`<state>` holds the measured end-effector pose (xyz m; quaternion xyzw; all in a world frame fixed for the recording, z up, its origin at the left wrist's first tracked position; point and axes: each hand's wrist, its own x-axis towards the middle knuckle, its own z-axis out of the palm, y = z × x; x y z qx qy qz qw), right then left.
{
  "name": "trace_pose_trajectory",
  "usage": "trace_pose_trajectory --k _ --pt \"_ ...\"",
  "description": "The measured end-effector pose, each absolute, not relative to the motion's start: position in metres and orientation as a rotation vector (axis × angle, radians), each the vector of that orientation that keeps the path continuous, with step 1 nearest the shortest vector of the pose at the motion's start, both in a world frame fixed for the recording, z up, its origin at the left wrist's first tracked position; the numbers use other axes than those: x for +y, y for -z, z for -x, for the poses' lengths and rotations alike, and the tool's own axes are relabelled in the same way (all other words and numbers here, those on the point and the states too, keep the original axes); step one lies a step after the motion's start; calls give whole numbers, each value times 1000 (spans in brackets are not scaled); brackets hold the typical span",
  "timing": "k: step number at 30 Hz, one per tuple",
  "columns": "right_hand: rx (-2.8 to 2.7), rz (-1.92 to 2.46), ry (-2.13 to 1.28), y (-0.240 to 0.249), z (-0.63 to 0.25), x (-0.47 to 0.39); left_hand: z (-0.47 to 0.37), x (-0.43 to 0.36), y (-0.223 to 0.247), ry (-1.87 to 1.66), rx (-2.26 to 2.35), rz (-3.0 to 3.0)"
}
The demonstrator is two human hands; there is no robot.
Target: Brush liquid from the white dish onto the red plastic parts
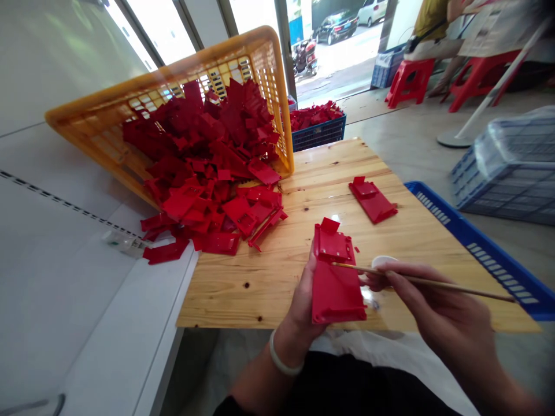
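Observation:
My left hand (301, 300) is closed round the left side of a red plastic panel (338, 289), holding it tilted above the front of the table. Small raised posts and a hinged-looking flap show at the panel's upper end. Between the fingers of my right hand (437, 306) is a thin brush (416, 278) with a wooden handle, its tip at the panel's middle step. Partly behind the right fingers stands a small white cup (385, 261). A second red panel (373, 200) lies farther back on the wooden table (269, 289).
An orange crate (169, 72) lies tipped at the back left, red plastic parts (208, 173) spilling from it. A blue basket (485, 254) stands off the right edge. Behind the table is a blue crate (321, 132) of red parts. A person sits by red stools (410, 81).

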<state>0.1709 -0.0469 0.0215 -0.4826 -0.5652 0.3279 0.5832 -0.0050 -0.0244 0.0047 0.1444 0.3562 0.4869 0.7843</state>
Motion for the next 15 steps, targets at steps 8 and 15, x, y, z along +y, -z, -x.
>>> trace_pose_trajectory --k 8,15 --pt "-1741 910 -432 -17 -183 -32 -2 -32 -8 -1167 943 -439" --pt "-1843 883 -314 -21 -185 -36 -3 -29 -4 -1161 938 -456"
